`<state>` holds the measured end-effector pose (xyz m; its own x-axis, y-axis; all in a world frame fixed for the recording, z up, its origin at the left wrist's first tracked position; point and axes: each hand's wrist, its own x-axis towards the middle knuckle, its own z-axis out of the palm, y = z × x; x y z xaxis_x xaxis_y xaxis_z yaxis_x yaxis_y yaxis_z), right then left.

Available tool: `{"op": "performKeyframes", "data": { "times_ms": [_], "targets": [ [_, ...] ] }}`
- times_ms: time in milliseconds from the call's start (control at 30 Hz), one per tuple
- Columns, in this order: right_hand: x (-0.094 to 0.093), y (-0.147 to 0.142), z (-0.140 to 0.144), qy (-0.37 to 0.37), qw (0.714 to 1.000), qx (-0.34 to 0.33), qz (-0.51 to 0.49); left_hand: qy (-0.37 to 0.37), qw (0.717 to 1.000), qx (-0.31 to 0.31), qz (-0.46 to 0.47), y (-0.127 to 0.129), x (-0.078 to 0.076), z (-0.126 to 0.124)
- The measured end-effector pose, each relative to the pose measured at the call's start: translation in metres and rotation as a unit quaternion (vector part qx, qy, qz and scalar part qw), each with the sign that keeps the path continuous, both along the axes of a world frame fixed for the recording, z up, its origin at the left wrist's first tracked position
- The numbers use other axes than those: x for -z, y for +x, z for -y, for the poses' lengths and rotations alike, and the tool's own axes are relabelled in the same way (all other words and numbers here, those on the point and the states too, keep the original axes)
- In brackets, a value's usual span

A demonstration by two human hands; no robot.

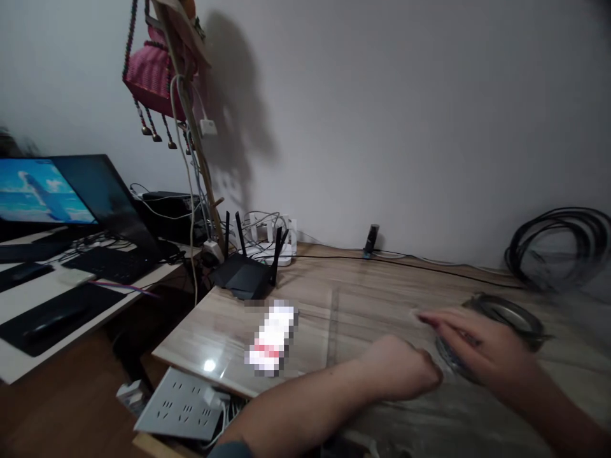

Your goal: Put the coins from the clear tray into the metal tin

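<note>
On the wooden desk (pixel 382 286): left hand (pixel 405 369) fisted; right hand (pixel 482 346) spread over a grey roll (pixel 510 315); gripping it judged the pending step.

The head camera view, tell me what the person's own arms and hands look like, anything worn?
Both hands, left hand and right hand, are bare, with no gloves. The forearms are uncovered; a dark bluish sleeve edge shows on the left arm. Motion blur hides finer detail.

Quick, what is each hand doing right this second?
Left hand: closed in a loose fist on the wooden table, holding nothing visible.
Right hand: open, fingers stretched out over a round metal dish; blurred, so grip cannot be told.
</note>
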<state>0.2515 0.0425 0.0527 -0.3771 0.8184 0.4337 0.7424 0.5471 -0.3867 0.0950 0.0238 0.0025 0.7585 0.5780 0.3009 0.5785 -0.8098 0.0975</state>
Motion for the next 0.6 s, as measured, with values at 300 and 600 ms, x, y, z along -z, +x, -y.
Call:
{"op": "performKeyframes", "data": {
  "times_ms": [300,600],
  "targets": [
    [0.017,-0.022,-0.002,-0.032,0.996,-0.031,-0.071,-0.318,0.812,-0.116,0.475,-0.012,0.003,-0.03],
    [0.012,0.007,-0.017,0.053,0.983,0.167,-0.063,-0.678,0.443,-0.078,0.581,-0.018,-0.001,-0.036]
  ]
}}
